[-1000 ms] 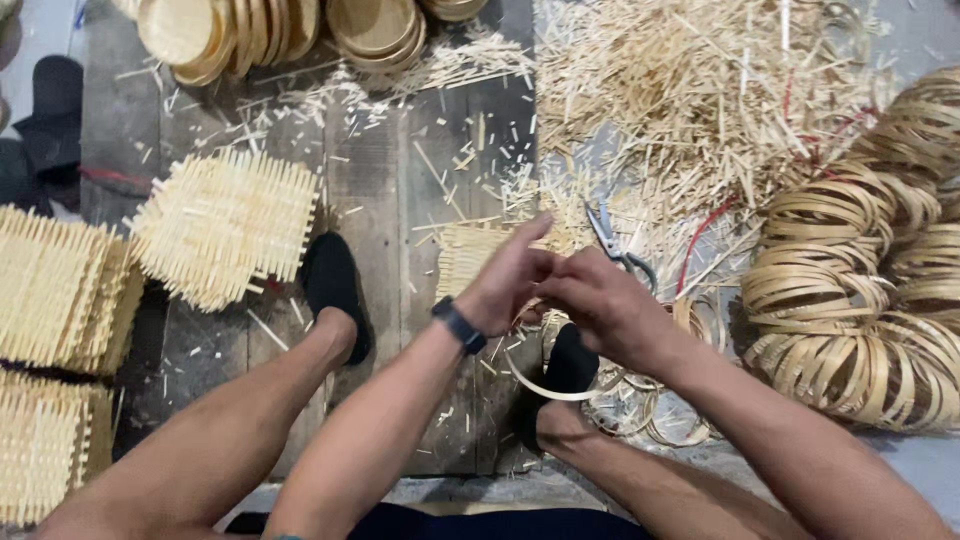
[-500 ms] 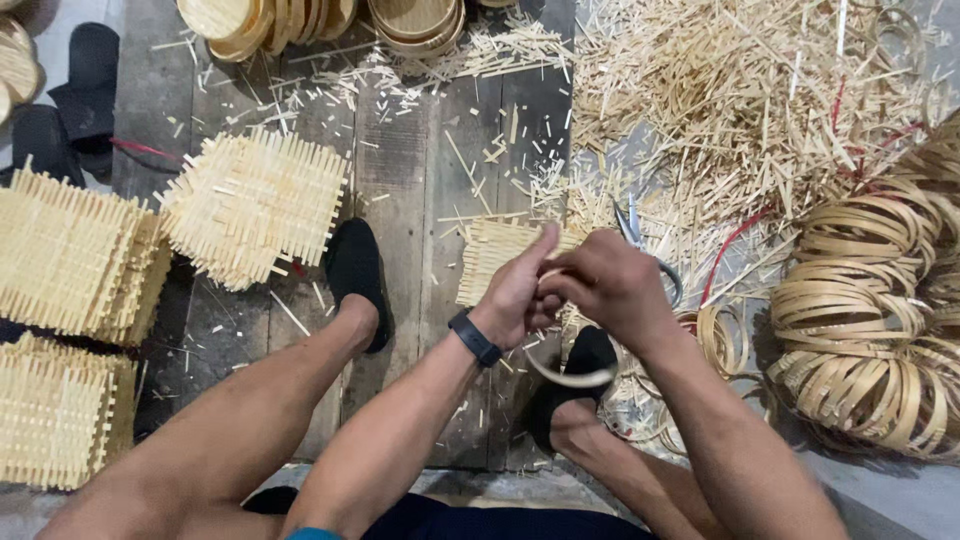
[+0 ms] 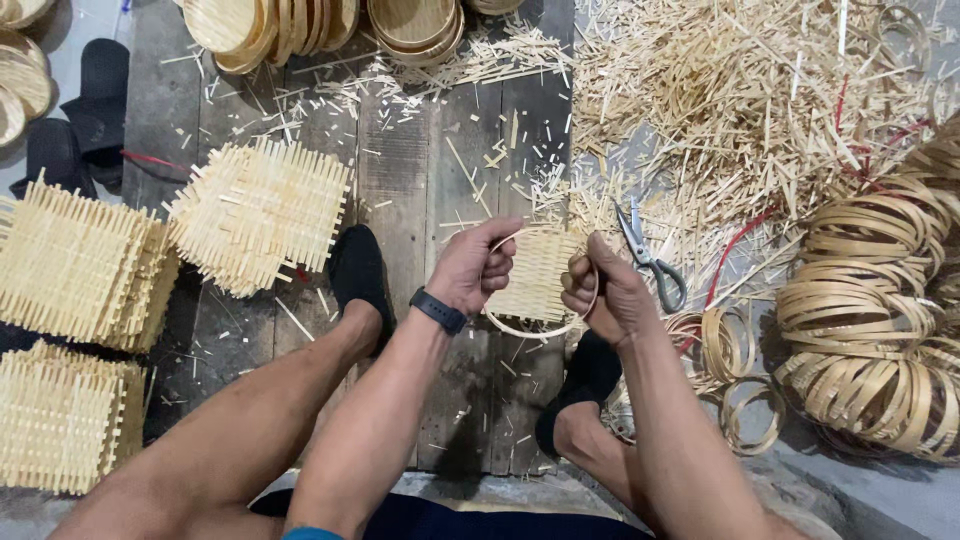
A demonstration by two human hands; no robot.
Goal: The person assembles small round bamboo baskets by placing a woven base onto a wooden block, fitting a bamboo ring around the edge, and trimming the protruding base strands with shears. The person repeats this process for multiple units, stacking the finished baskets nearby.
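My left hand [image 3: 472,268], with a dark wristband, grips the left side of a thin bamboo ring [image 3: 535,329]. My right hand [image 3: 608,293] grips the ring's right side. Between the two hands, inside the ring, sits a small woven bamboo mat [image 3: 541,272]. Both hands hover over the wooden plank floor [image 3: 420,170], between my two feet in black shoes.
Scissors [image 3: 648,254] lie just right of my hands. Stacks of woven mats [image 3: 258,213] sit at left. Bamboo rings [image 3: 872,300] pile at right, loose strips [image 3: 740,90] at upper right, finished baskets [image 3: 300,22] at top. Black sandals [image 3: 85,110] at far left.
My hands have drawn slightly apart and now show the ring and the woven mat between them; the view has shifted a little.
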